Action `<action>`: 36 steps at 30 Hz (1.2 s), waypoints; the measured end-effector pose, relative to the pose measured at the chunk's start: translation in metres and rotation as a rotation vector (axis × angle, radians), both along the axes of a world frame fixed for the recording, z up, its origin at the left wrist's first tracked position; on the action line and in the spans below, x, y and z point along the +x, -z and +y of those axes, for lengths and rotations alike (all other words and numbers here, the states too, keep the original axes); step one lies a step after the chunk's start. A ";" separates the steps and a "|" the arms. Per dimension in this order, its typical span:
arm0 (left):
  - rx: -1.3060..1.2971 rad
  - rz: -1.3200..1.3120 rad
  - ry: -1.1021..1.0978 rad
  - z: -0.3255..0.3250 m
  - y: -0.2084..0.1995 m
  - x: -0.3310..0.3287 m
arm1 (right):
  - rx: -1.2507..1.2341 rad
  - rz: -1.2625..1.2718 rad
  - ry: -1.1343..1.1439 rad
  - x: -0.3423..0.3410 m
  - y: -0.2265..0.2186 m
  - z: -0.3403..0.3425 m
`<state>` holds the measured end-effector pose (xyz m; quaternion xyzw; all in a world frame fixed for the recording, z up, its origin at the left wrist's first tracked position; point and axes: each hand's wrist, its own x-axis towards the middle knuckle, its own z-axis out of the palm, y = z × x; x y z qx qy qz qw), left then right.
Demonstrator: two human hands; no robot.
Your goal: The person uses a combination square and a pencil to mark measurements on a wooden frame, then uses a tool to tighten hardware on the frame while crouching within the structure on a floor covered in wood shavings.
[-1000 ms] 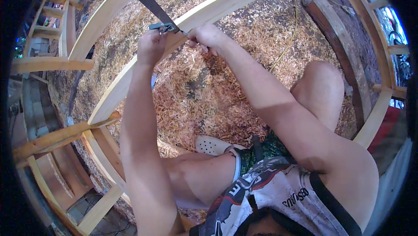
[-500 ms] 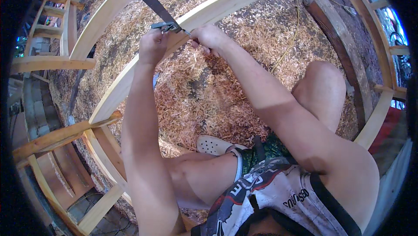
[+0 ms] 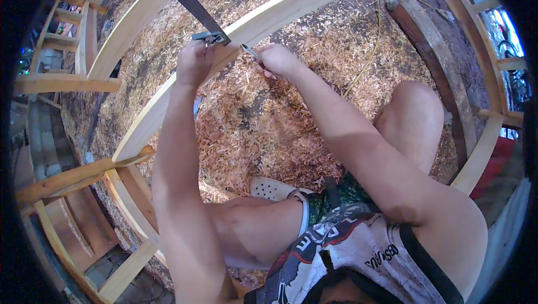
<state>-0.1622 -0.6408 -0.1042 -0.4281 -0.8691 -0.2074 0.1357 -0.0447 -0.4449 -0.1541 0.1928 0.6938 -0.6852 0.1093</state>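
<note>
forward stretch both arms, the left hand (image 3: 194, 62) curled with thumb pressed to the handle of a dark-bladed square (image 3: 193, 8), set against the pale board (image 3: 291, 6); the right hand's (image 3: 278, 61) fingers pinch a slim pointed tool (image 3: 251, 52). since a second ago, that hand has drawn back from the square, exposing more tool.

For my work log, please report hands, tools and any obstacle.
Left hand holding dark-bladed tool at board. Right hand holding thin pointed tool near board. Shavings lie below, not blocking.
</note>
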 end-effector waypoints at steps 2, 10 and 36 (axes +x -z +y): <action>-0.003 -0.007 0.003 -0.006 0.000 0.000 | 0.128 -0.109 -0.033 0.003 0.004 -0.006; 0.103 -0.070 0.037 0.007 -0.004 0.004 | -0.019 -0.065 0.015 0.000 0.011 -0.013; 0.036 -0.080 -0.036 0.002 0.002 0.001 | -0.004 -0.043 0.127 -0.013 0.008 -0.036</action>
